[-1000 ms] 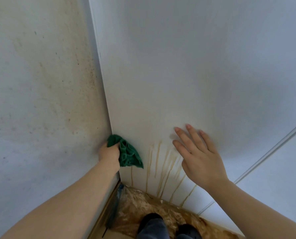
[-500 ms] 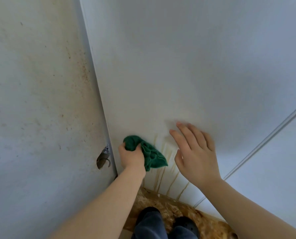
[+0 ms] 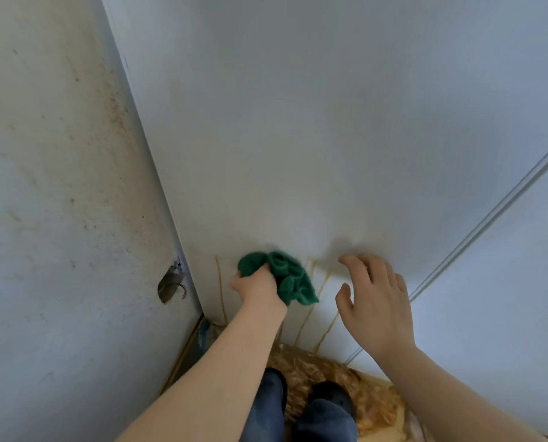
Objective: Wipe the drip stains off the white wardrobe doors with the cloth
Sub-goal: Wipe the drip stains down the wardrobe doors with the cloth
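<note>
Clenched in the curled fingers of the left hand (image 3: pixel 260 287): a crumpled dark-green cloth (image 3: pixel 290 277), pressed against the lower part of the flat white wardrobe door (image 3: pixel 330 138), not far from its left edge. Under and around it, thin yellow-brown drip stains (image 3: pixel 304 323) running down to the floor — one lone streak left of the cloth, several more fanning out below it and toward the right hand (image 3: pixel 375 301). Empty, that one, with fingers spread and loosely bent, tips close to the door just beside the cloth; impossible to tell whether touching. Further right, a narrow grooved seam (image 3: pixel 489 215) and a second white door panel (image 3: pixel 505 298). To the left, a rough pale wall (image 3: pixel 59 186) speckled with brown, with a small ragged hole (image 3: pixel 170 283) low down near the door edge. Below, mottled brown chipboard floor (image 3: pixel 371 403), dark shoes (image 3: pixel 331 392) and blue jeans (image 3: pixel 323 419).
</note>
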